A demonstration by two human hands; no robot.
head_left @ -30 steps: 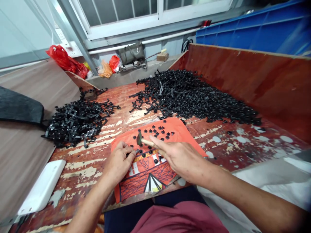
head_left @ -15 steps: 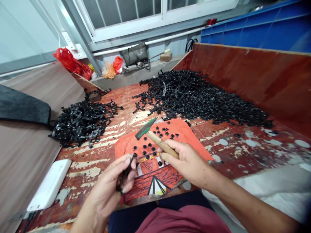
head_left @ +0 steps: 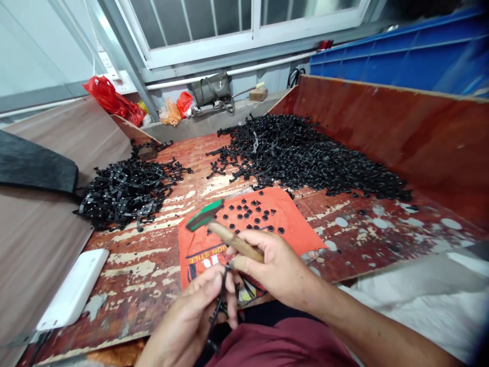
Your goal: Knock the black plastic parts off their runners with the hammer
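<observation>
Hammer head (head_left: pixel 205 214) green; cloth (head_left: pixel 298 234) orange, lettering (head_left: pixel 206 255) yellow; strip (head_left: pixel 219 299) black.

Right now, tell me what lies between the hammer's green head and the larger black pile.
Small black pieces scattered on the orange cloth, as the head view shows.

OK so the left hand (head_left: pixel 196 307) has pulled back from the studs (head_left: pixel 281 230) toward the tabletop's (head_left: pixel 132 255) front edge, a black strip (head_left: pixel 218 300) now showing in its fingers. Right hand (head_left: pixel 284 260) moved in close, maybe touching, hard to tell. Hammer's (head_left: pixel 225 233) head swung toward the cloth's (head_left: pixel 305 224) left edge.
</observation>
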